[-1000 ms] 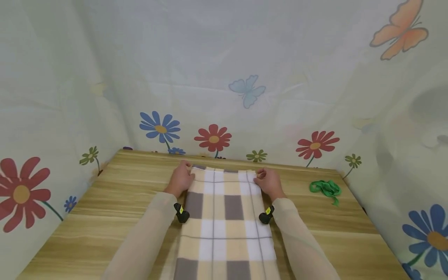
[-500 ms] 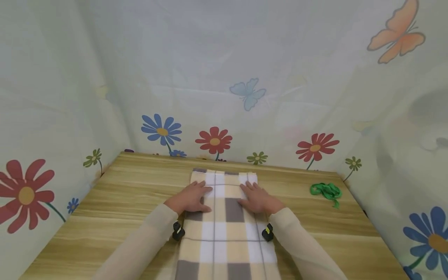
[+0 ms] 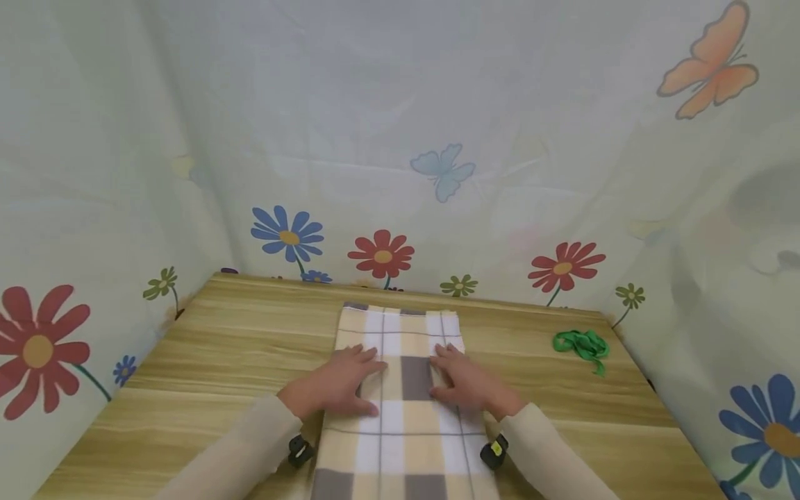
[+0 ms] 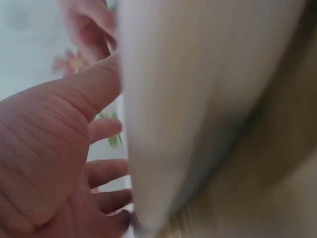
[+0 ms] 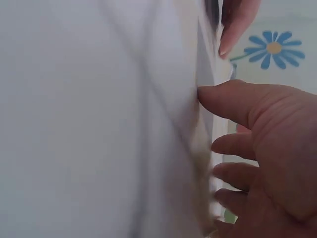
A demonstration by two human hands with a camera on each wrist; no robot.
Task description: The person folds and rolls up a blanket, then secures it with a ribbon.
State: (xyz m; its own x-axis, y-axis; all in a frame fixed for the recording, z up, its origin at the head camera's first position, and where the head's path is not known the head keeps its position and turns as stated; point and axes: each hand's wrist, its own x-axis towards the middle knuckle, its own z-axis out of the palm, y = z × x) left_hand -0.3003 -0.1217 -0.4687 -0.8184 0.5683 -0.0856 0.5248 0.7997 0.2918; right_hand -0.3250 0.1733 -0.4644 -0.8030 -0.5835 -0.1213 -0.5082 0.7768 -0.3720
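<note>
Fleece in cream, white and grey checks, the folded blanket (image 3: 403, 389) lies lengthwise down the middle of the wooden counter (image 3: 206, 361), its far end at 12 o'clock near the flowered curtain wall (image 3: 400, 139). The left hand (image 3: 340, 382) lies flat on the blanket's left half, fingers straight and spread, pressing the cloth and gripping nothing. The right hand (image 3: 465, 380) lies just beside it at 3 o'clock on the blanket's right half, equally flat with fingers extended. In the wrist views each palm shows relaxed fingers against the pale cloth, blurred. Both sleeves are beige, each with a small black wrist camera (image 3: 494, 451). At 2 o'clock, well apart from the blanket, a green ribbon (image 3: 582, 344) lies bunched on the counter.
</note>
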